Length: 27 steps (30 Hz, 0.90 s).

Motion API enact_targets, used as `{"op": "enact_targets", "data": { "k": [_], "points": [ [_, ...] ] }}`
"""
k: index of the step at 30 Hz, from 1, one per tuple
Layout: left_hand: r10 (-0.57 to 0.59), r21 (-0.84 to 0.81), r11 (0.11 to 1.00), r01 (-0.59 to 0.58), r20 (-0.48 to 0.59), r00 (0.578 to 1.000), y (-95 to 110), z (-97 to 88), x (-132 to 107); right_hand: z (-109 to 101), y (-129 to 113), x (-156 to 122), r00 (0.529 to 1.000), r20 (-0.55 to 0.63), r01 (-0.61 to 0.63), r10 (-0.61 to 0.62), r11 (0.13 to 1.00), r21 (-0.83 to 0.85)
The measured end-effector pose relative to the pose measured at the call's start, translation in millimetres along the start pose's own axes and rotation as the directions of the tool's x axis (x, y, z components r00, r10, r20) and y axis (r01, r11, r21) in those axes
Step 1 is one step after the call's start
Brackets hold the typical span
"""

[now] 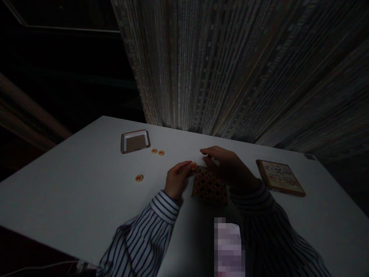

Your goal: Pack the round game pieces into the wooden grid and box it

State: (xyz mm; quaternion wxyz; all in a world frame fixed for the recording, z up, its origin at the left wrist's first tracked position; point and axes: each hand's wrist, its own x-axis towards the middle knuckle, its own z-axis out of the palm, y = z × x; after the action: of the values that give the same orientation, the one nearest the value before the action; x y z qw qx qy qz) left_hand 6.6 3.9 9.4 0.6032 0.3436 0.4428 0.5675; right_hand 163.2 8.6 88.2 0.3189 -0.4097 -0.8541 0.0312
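Note:
My left hand (176,181) pinches a round xiangqi piece (194,166) with a red mark, at the upper left corner of a square block of pieces. These dark-looking round pieces (206,188) sit side by side in rows, apparently in a shallow holder. Above their right part hovers my right hand (227,163), its thumb and index finger apart with nothing seen between them. It hides some of the pieces. Two loose pieces (157,152) lie close together farther back on the left, and a single piece (139,178) lies nearer to me.
A shallow rectangular tray or lid (135,141) lies at the back left of the white table (86,184). On the right is a flat box or lid with a picture (279,176). A blurred-out pinkish item (229,248) is in front. A curtain (196,69) hangs behind the table.

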Motion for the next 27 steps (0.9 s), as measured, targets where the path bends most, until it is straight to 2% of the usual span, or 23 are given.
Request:
{"op": "enact_targets", "data": {
  "k": [6, 11, 19, 27],
  "points": [
    [-0.030, -0.003, 1.000, 0.030, 0.049, 0.998, 0.1, 0.5, -1.1, 9.1, 8.9, -7.0, 0.997, 0.075, 0.014, -0.015, 1.000, 0.015],
    [-0.004, 0.012, 1.000, 0.002, 0.099, 0.995, -1.7, -0.8, -1.5, 13.6, 9.1, -7.5, 0.987, 0.148, 0.053, -0.055, 0.998, 0.017],
    [0.005, 0.034, 0.999, -0.008, 0.080, 0.997, 1.7, 0.4, -2.1, 13.9, 0.1, -2.9, 0.960, 0.276, 0.043, -0.052, 0.998, 0.037],
    [-0.008, 0.049, 0.999, 0.005, 0.071, 0.997, 4.8, 1.8, -4.0, 16.8, 5.1, -3.7, 0.953, 0.300, 0.038, -0.048, 0.998, 0.040]
  ]
}}
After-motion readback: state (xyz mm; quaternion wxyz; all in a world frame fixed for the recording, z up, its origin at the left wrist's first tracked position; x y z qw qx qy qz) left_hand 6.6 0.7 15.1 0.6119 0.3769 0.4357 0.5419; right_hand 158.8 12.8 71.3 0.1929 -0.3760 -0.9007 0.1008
